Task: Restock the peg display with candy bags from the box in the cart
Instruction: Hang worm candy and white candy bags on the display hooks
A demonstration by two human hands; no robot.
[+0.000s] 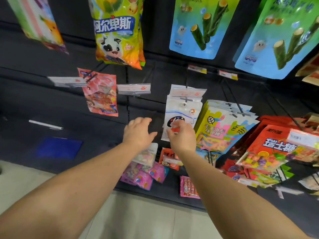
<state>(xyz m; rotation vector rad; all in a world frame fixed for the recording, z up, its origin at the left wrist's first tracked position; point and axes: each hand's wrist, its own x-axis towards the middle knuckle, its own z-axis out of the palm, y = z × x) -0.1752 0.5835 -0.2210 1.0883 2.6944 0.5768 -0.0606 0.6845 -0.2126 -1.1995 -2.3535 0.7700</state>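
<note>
Two bare forearms reaching up from 6 o'clock toward dark peg display [151, 107]. Left hand [139, 133] released, fingers spread, touching nothing. Right hand [182, 137] pinching lower edge of white candy bag [181, 116] with rabbit picture, hanging on peg at centre. At 3 o'clock, yellow bag [222, 125] printed "毛毛虫形橡皮糖"; beyond it, red bag [276, 147] reading "瑞士糖". At 12 o'clock, green-yellow cow bag [117, 31] marked "阿尔卑斯". Pink bags [143, 176] lower down.
</note>
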